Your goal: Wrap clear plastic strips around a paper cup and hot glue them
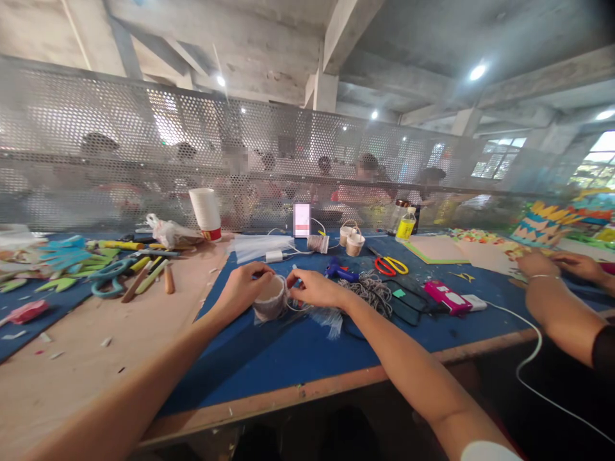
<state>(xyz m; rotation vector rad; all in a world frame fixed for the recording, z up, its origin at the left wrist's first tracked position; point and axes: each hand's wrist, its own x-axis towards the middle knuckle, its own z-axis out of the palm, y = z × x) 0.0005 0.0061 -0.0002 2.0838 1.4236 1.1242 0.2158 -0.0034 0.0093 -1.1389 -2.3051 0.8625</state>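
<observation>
We are holding a wrapped cup (269, 308) at the middle of the frame, our left hand (246, 283) closing its bent fingers on the left side of the rim. Our right hand (314, 288) is bending its fingers close together at the cup's right side; we cannot tell whether it is gripping anything. To its right, a heap of grey cord (371, 294) is lying beside a blue tool (342, 271), and scissors (390, 262) are resting farther right. Another person's hand (534, 264) is showing toward the right edge.
</observation>
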